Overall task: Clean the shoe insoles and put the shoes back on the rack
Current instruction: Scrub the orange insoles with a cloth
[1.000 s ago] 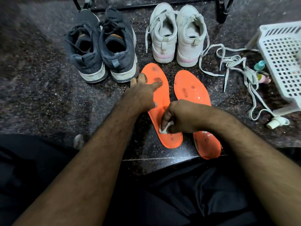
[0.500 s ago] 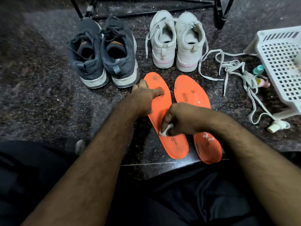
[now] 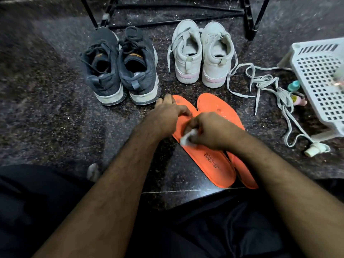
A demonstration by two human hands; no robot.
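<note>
Two orange insoles lie side by side on the dark stone floor. My left hand (image 3: 165,116) presses flat on the upper part of the left insole (image 3: 210,162), fingers spread over its toe end. My right hand (image 3: 210,130) grips a small white wipe (image 3: 187,139) and holds it against the middle of that insole. The right insole (image 3: 221,108) lies partly under my right wrist. Behind them stand a pair of dark grey sneakers (image 3: 121,71) and a pair of white sneakers (image 3: 202,56), heels toward me. The black shoe rack (image 3: 249,17) legs rise at the back.
Loose white laces (image 3: 270,90) sprawl to the right of the white sneakers. A white plastic basket (image 3: 320,84) lies tipped at the right edge, with small bottles (image 3: 296,94) beside it and a white cap (image 3: 314,148) near its corner. My dark trousers fill the foreground.
My right hand with the wipe has moved up the left insole toward my left hand, uncovering the heel and its printed text. The camera tilted, showing more of the rack.
</note>
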